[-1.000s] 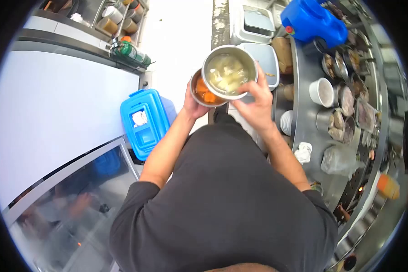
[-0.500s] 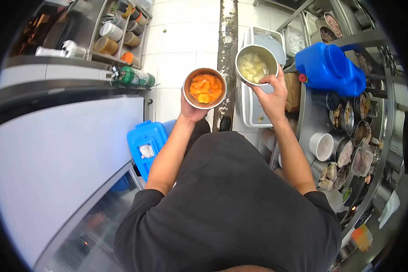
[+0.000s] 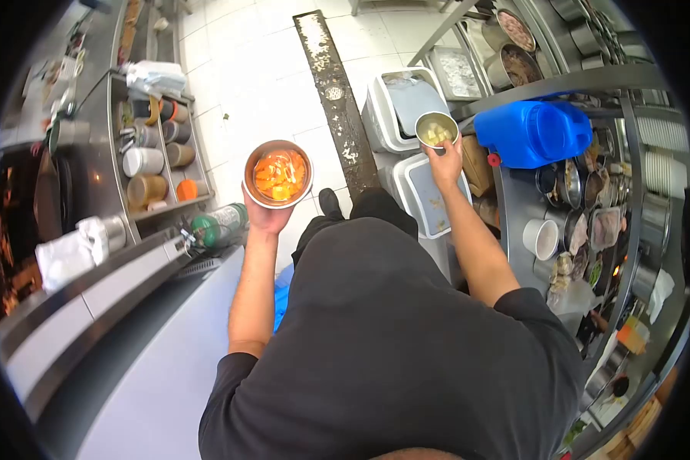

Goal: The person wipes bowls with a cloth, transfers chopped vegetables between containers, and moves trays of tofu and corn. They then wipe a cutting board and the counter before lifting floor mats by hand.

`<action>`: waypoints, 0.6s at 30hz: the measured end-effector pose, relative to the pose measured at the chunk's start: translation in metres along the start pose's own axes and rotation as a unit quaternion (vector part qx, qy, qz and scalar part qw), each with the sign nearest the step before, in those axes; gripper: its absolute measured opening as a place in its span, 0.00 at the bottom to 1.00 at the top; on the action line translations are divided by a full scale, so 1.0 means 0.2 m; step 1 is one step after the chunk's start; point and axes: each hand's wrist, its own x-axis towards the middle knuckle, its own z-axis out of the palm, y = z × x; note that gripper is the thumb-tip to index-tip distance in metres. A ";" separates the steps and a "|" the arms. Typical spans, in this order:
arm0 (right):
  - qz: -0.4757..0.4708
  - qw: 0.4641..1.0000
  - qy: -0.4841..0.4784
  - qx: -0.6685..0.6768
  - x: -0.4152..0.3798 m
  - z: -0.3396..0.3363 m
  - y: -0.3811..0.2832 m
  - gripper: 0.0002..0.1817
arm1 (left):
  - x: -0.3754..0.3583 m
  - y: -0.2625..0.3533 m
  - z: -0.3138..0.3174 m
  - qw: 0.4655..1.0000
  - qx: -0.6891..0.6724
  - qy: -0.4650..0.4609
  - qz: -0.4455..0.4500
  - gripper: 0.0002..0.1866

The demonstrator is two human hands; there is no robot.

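My left hand (image 3: 266, 216) is wrapped round the underside of a round metal container (image 3: 278, 174) with orange pieces (image 3: 278, 173) in it. A smaller-looking metal container (image 3: 437, 129) holding pale yellow chunks (image 3: 436, 134) is in my right hand (image 3: 445, 162), gripped at its near side. The two containers are apart, held out above the floor on either side of my body. Part of each hand's fingers is hidden by its container.
White lidded bins (image 3: 423, 195) stand on the floor at the right, near a blue jug (image 3: 533, 134) on a metal shelf. Pans and tubs fill the right counter. Jars (image 3: 143, 162) and a green cylinder (image 3: 218, 225) are at left. A dark floor strip (image 3: 336, 96) runs ahead.
The view has moved forward and turned. My left hand has gone left with the orange pieces. My right arm reaches farther out, its container now looking smaller. Both containers are still held.
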 end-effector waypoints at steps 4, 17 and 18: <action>0.056 0.996 0.008 -0.065 0.12 0.07 0.01 0.19 | 0.22 0.18 0.14 0.998 0.037 -0.037 -0.021 0.44; 0.100 0.968 -0.034 -0.227 0.58 0.25 -0.05 0.17 | 1.17 0.38 0.53 0.987 0.041 -0.064 -0.143 0.44; 0.104 0.968 -0.033 -0.228 0.63 0.28 -0.06 0.17 | 1.24 0.39 0.59 0.986 0.034 -0.060 -0.152 0.43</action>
